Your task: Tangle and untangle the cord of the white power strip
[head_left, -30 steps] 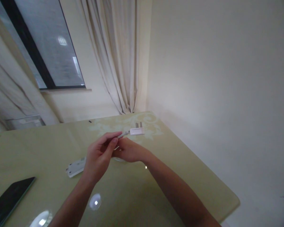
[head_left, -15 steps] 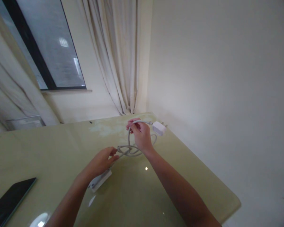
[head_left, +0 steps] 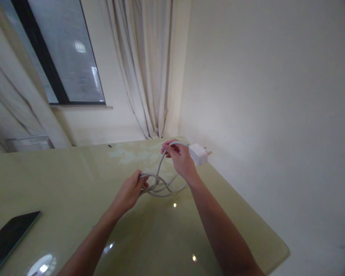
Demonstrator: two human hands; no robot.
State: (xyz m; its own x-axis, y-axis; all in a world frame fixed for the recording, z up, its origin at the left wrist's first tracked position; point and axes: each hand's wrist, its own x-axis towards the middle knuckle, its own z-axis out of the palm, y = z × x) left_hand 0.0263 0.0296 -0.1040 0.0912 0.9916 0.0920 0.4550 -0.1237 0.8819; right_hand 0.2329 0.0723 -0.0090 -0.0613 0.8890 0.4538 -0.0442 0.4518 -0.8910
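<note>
A light grey power cord point(head_left: 160, 194) is bunched in loose loops above the table, between my two hands. My left hand point(head_left: 131, 190) has its fingers closed around one side of these loops. Farther to the right, my right hand point(head_left: 181, 159) pinches a single stretch of the cord between thumb and fingers. From that pinch the cord runs a short way to a white plug point(head_left: 198, 154), whose metal prongs point right, toward the wall. The white block seen near the left hand earlier is hidden now.
A black tablet-like slab point(head_left: 13, 237) lies on the glossy pale green table point(head_left: 66, 188) at the left. A small dark bit point(head_left: 109, 145) rests near the back edge. Curtains point(head_left: 149, 76) hang behind, and a plain wall point(head_left: 261, 115) borders the right side.
My left hand has moved up and right and closed around the cord loops. My right hand has carried the plug slightly right. The white block has gone out of sight.
</note>
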